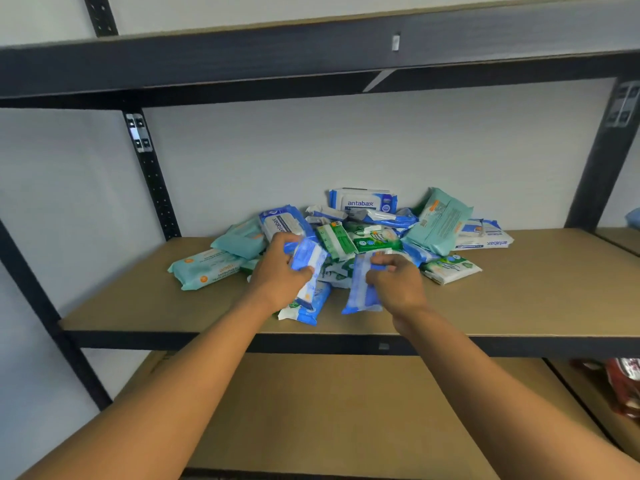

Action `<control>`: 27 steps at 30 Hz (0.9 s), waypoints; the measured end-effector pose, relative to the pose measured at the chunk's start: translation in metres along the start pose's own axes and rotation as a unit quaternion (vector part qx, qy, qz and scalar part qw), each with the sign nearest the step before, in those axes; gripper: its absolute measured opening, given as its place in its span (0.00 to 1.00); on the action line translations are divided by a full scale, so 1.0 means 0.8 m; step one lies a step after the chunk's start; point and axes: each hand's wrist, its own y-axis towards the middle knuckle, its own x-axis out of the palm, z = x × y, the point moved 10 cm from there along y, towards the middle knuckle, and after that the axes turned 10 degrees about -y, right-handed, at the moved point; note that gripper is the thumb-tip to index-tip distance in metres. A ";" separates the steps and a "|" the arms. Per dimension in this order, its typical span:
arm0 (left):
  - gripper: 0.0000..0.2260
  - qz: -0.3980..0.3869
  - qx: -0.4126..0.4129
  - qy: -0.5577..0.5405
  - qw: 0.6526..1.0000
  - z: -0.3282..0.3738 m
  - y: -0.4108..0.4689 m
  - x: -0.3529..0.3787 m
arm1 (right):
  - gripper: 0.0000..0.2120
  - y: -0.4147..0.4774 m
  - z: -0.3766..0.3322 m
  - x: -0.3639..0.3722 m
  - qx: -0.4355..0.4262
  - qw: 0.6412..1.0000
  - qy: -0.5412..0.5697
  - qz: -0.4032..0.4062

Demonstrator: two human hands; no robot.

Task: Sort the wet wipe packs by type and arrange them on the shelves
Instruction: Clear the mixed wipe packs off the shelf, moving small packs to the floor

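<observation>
Pile: I see the wet wipe packs (360,237) heaped loose at the back-middle of the middle shelf (519,289), overlapping at all angles.
Types: blue-and-white packs, pale teal packs, and green-and-white packs mixed together.
Readable label: I read "antabax" on the upright blue pack (362,201) at the rear, against the wall (311,150).
Teal packs: one large teal pack (438,221) tilted at the right of the heap; another teal pack (207,268) lying flat at the left edge.
Green pack (336,239): near the centre, partly buried.
Left hand (280,275): fingers curled round a small blue pack (308,258) at the front of the pile.
Right hand (398,284): fingers curled, gripping a second blue pack (360,292), just beside the left one.
Lower shelf (329,410): brown board below, under my forearms.
Frame: dark metal uprights (152,174) with punched holes.
Far right: red packaging (627,382) on the neighbouring lower shelf, too blurred to identify.
</observation>
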 end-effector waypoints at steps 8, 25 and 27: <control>0.10 -0.042 -0.048 0.051 0.997 -0.039 -0.011 0.031 | 0.10 0.035 0.040 -0.046 0.041 0.998 -0.038 0.040; 0.14 -0.201 -0.125 0.245 0.940 -0.063 0.006 0.061 | 0.21 0.092 0.067 -0.003 0.119 0.980 -0.157 0.007; 0.13 -0.208 -0.130 0.218 0.945 -0.060 0.002 0.062 | 0.20 0.094 0.066 0.004 0.107 0.986 -0.131 -0.001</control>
